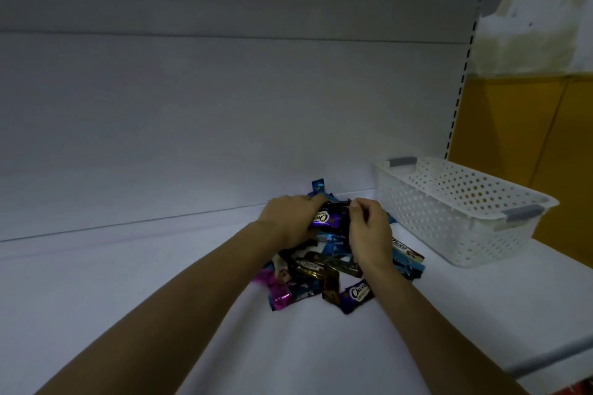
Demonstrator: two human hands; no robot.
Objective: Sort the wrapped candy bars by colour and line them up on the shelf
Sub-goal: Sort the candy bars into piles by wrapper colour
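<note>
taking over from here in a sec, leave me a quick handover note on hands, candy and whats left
Left hand: grips the purple bar from its left side, above the pile.
Right hand: pinches the same bar's right end.
Pile of candy bars: mixed purple, blue, pink and gold wrappers, heaped on the shelf under the hands, just left of the white basket.
Done: no sorted row shows on the shelf; only this purple bar is picked out.
Left: set it down to start a purple row, then pull the other colours from the pile and line them up.
</note>
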